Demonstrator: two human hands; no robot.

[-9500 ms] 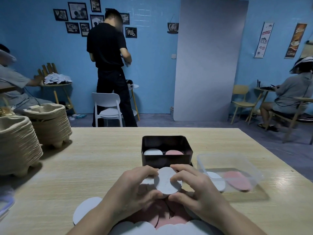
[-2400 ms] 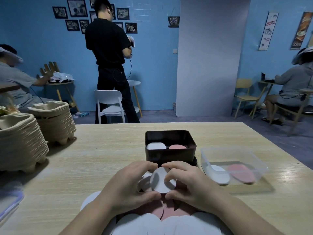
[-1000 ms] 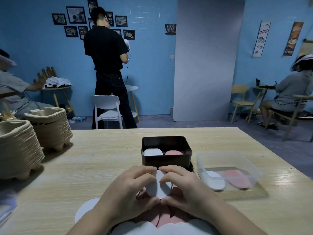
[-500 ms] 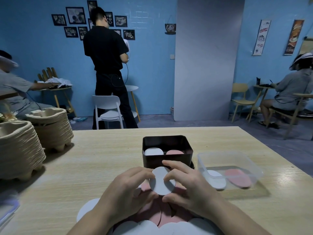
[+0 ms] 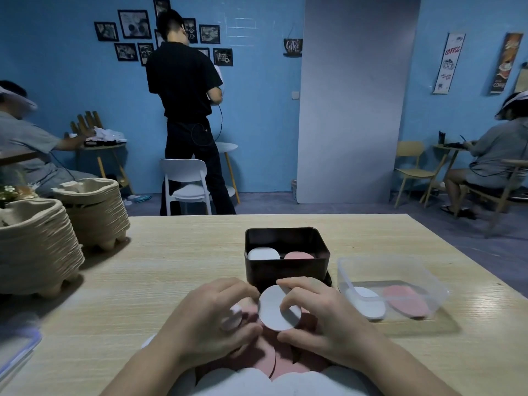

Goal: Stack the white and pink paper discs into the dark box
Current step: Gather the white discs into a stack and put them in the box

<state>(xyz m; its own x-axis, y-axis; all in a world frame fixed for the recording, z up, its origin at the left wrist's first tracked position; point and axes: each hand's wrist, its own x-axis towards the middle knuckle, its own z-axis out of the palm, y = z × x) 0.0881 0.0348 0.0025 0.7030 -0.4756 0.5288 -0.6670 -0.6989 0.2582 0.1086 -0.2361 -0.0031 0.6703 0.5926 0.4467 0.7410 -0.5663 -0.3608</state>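
Just short of the dark box (image 5: 285, 272), the right hand (image 5: 324, 322) pinches a white disc (image 5: 273, 307); the left hand (image 5: 205, 321) curls alongside, its grip unclear.

Table (image 5: 171, 267) bears dark box (image 5: 285, 271), clear tub (image 5: 347, 270), pulp-tray stacks (image 5: 37, 252), loose discs (image 5: 268, 360)

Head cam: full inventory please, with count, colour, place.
dark box: 1, black, table centre; white stack left, pink stack right inside
white disc: 1, white, held just before the box
loose discs: several, pink and white, under the hands
clear tub: 1, transparent, right of box; white and pink discs inside
pulp tray stacks: 2, beige, table left
table: 1, light wood
people: 3, background
left hand: pinches small white piece
right hand: pinches white disc
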